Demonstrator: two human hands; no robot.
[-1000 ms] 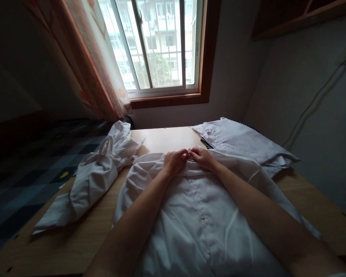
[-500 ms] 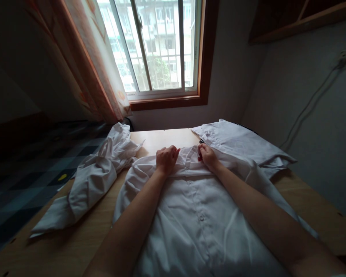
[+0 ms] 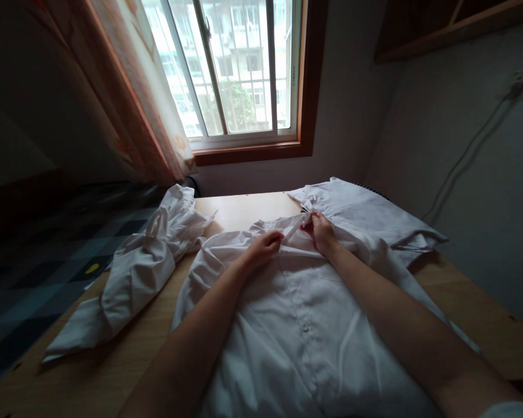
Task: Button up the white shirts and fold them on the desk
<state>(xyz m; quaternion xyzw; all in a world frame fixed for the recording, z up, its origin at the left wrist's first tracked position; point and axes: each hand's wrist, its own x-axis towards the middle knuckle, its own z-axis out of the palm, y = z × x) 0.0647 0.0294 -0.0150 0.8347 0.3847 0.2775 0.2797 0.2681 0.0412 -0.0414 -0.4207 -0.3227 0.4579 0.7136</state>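
Note:
A white button-up shirt lies spread on the wooden table, its row of buttons running down the middle toward me. At its far end, my left hand pinches the front edge near the collar. My right hand grips the collar end a little farther away and to the right. Between the two hands a narrow strip of the white cloth is stretched at a slant. The fingertips of both hands are partly hidden by the cloth and by the hands themselves.
A crumpled white garment lies along the table's left side. A flat white shirt rests at the back right. The wooden table stands beside a checked bed, under a window. A cable hangs on the right wall.
My left hand has moved right and nearer to me, turning over with the shirt's edge. My right hand has shifted slightly right and up. The cloth between them now stretches diagonally.

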